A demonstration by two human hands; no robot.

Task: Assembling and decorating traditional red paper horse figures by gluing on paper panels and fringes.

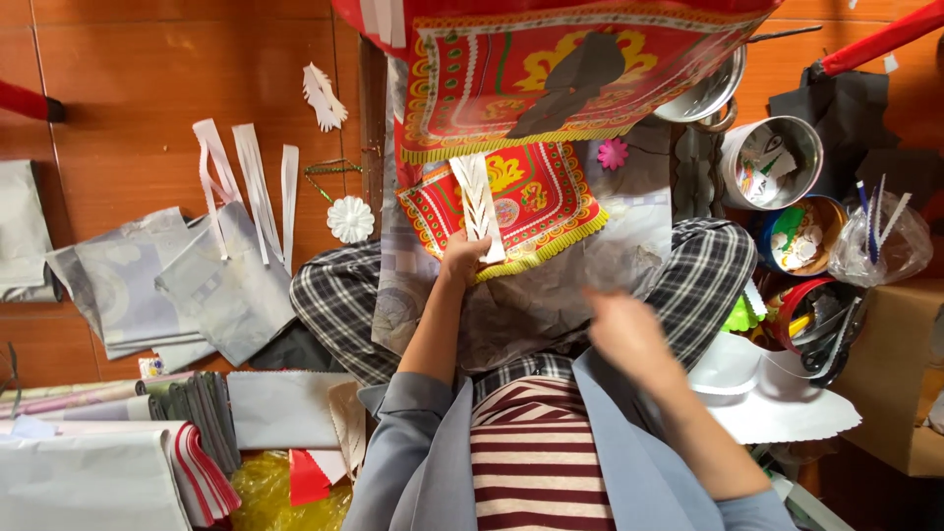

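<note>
Left hand (462, 258) reaches forward, fingers curled; right hand (624, 329) hovers, blurred.

Two hands (462, 258), two paper flowers (350, 218)

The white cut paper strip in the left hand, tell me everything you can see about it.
The white cut paper strip is long and narrow, with feathery slits cut along both sides of a middle spine, like a leaf. It looks like thin plain paper. It stands roughly upright in the head view, tilted slightly. The left hand pinches its lower end, while the rest lies over the red and yellow patterned sheet with a fringed yellow edge. The blurred right hand is apart from it.
</note>
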